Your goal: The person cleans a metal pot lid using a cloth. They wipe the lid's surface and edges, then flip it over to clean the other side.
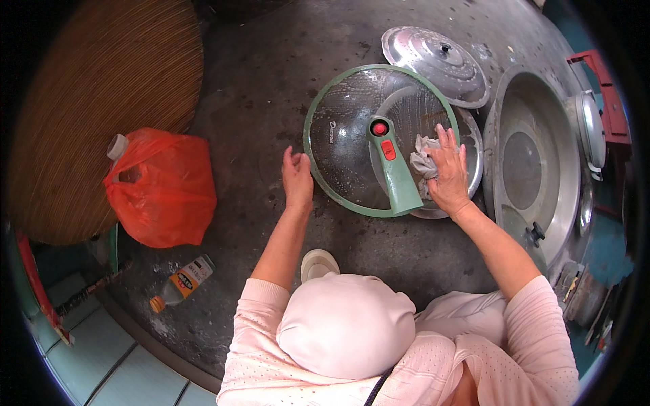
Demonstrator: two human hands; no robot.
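Note:
In front of me lies a round glass pan lid with a green rim, wet and covered in droplets. Its green handle carries a red knob and a red button. My right hand presses a crumpled, pale wet cloth onto the lid's right side. My left hand is at the lid's left rim, fingers partly curled and holding nothing; whether it touches the rim, I cannot tell. Under the lid's right edge a round metal piece shows, mostly hidden.
A domed metal lid lies beyond the glass lid. At right stands a large metal basin, with another glass lid against it. On the left are a red plastic bag, a plastic bottle lying down, and a big woven round tray.

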